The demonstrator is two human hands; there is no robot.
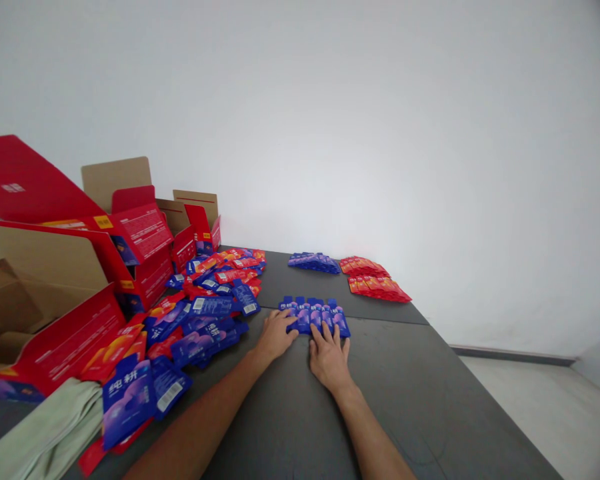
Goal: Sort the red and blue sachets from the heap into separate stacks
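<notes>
A row of several overlapping blue pouches (304, 315) lies flat on the dark table, printed sides up. My left hand (276, 333) touches the left end of this row, its fingers stretched over the lower edge of the pouches. Resting on the lower right part of the row is my right hand (330, 357), with its fingers spread flat on the pouches. Neither hand grips anything. To the left of my left hand spreads a loose heap of mixed blue pouches (213, 307) and red pouches (167, 345).
Open red cardboard boxes (75, 340) stand along the left. At the back lie a fanned blue stack (314, 262) and two fanned red stacks (379, 289). A pale green cloth (55, 427) lies at the front left. The table (405, 380) ends on the right above the floor.
</notes>
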